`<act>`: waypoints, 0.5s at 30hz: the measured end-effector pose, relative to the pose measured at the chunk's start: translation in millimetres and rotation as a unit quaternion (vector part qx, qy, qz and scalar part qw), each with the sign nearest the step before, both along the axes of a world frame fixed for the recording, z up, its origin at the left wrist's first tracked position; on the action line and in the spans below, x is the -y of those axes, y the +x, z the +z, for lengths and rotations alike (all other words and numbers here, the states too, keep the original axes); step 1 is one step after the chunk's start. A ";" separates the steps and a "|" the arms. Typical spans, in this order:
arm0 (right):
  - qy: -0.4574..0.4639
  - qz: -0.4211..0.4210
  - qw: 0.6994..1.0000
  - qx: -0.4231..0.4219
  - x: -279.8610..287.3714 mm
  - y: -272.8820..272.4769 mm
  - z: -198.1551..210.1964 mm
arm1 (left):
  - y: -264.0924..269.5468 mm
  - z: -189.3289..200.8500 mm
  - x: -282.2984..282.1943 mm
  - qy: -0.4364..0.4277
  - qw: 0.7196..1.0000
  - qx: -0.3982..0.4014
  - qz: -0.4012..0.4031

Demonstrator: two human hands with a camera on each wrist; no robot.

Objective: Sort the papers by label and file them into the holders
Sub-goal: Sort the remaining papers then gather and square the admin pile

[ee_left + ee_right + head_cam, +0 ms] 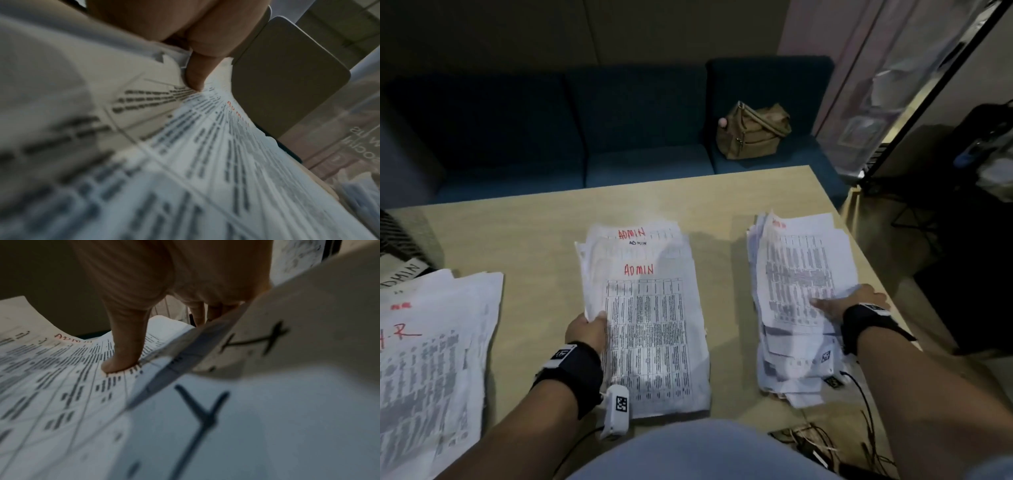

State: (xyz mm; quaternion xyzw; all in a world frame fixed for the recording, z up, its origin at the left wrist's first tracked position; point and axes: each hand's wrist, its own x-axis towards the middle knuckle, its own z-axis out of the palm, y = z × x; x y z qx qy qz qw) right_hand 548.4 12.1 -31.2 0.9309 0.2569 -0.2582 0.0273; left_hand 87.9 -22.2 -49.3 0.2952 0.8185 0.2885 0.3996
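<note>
Three paper stacks lie on the wooden table [544,240]. The middle stack [650,329] carries red "ADMIN" labels; my left hand [589,327] pinches its left edge, thumb on top [195,78] and fingers beneath. The right stack [801,294] is messy, its top sheet a printed table with a red label. My right hand [859,301] grips that stack's right side, thumb [123,353] pressed on the top sheet, fingers under a lifted sheet edge [226,340]. At the left lies a third stack [431,359] marked "H.R" in red.
A black mesh holder [400,240] with an "ADMIN" tag stands at the table's left edge. A dark blue sofa [585,123] behind holds a tan bag [753,132]. Cables [859,394] trail off the near right corner. A dark case stands on the floor at right.
</note>
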 end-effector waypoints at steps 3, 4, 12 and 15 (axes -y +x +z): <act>0.035 0.012 0.998 -0.060 -8.6 -6.0 -8.6 | -1.4 3.5 4.5 0.001 1.000 0.023 -0.020; 0.047 0.014 0.997 -0.060 -11.7 -12.6 -8.4 | -2.0 5.1 5.5 -0.002 0.999 0.033 -0.029; 0.265 0.112 0.955 -0.077 -19.3 -83.6 55.4 | -21.8 17.5 6.0 -0.003 0.999 -0.038 -0.026; 0.401 0.162 0.899 -0.071 -36.6 -98.4 89.9 | -35.5 14.6 3.9 -0.006 0.999 -0.042 -0.029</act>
